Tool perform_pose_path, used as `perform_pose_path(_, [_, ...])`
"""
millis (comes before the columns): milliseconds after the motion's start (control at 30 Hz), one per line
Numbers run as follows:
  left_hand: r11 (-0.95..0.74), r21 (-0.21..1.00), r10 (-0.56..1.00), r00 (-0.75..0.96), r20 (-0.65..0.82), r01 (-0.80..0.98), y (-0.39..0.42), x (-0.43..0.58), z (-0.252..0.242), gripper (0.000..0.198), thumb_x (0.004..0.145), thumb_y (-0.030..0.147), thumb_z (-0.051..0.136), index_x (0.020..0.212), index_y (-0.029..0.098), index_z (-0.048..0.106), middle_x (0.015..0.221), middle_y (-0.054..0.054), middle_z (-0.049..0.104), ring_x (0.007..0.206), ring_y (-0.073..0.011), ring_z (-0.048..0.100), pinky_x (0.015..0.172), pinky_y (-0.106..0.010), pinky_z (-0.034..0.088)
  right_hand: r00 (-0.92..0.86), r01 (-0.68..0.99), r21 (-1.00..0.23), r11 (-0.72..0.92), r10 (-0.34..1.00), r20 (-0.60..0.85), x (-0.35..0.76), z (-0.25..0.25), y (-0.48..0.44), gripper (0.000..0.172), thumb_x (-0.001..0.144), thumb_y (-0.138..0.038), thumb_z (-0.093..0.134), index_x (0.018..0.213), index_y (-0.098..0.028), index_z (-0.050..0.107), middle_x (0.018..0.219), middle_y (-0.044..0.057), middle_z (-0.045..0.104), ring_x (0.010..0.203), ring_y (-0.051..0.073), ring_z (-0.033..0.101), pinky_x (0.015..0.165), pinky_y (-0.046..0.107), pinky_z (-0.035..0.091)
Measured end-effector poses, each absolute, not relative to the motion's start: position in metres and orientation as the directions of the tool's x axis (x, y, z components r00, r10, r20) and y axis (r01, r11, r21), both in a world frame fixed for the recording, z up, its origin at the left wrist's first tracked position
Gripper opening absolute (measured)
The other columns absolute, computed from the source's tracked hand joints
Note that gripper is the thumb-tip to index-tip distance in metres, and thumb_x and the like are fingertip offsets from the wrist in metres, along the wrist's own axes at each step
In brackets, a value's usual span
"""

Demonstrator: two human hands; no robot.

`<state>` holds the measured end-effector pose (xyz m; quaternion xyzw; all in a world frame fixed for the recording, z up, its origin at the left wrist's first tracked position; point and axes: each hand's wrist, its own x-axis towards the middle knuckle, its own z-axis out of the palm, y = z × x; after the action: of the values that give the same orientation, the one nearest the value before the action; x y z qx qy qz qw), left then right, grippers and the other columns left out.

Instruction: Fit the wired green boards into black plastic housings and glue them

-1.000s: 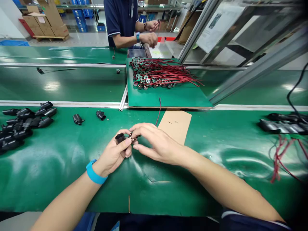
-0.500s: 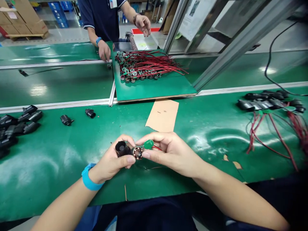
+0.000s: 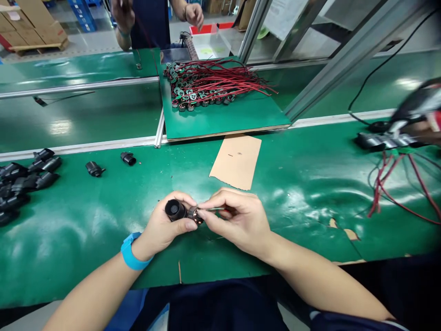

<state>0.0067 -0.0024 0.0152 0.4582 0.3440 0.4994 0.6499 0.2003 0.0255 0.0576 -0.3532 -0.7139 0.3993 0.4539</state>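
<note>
My left hand (image 3: 163,225) clamps the black tube (image 3: 174,209); my right hand (image 3: 239,220) pinches a thin piece (image 3: 216,209) at the ring (image 3: 195,215).

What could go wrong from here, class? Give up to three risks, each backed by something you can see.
1. The small round part sits at the fingertips of the left hand and right hand, so it might slip and drop.
2. The left hand also holds a black housing; minding both pieces could loosen its grip on one.
3. The red wires lie heaped across one another, so pulling one might snag others.
</note>
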Motion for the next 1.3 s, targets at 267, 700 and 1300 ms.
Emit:
perform_pose_path(267, [-0.175,0.965,0.984,0.07,0.164,0.197,-0.018,0.009,0.026,0.019,0.092,0.028,0.071,0.11,0.022,0.066,0.086,0.001,0.071,0.075,-0.0115,0.065,0.071,-0.022,0.05,-0.323,0.241,-0.643,0.727,0.685,0.653,0.193,0.047,0.023,0.01,0.085,-0.01,0.072,0.091,-0.018,0.074,0.075,0.002,0.075,0.06,0.01,0.065,0.051,0.02,0.051])
perform_pose_path(700, [0.107,0.992,0.938,0.324,-0.124,0.068,0.0,0.002,0.025,0.043,0.07,0.035,0.091,0.102,0.019,0.067,0.099,-0.004,0.063,0.084,-0.016,0.067,0.071,-0.027,0.061,-0.442,0.13,-0.975,0.178,0.891,0.104,0.218,0.072,0.036,0.01,0.083,-0.024,0.077,0.082,-0.014,0.076,0.063,-0.001,0.064,0.041,0.002,0.033,0.036,0.019,0.023])
perform_pose_path(1300, [-0.083,0.982,0.858,0.514,-0.018,0.172,0.002,-0.001,0.025,0.037,0.084,0.028,0.081,0.12,0.025,0.072,0.121,-0.008,0.066,0.099,-0.0167,0.069,0.082,-0.023,0.062,-0.671,0.301,-0.871,0.388,0.735,0.096,0.236,0.073,0.047,0.025,0.095,-0.027,0.069,0.118,-0.02,0.074,0.094,0.004,0.075,0.072,0.013,0.066,0.066,0.024,0.052])
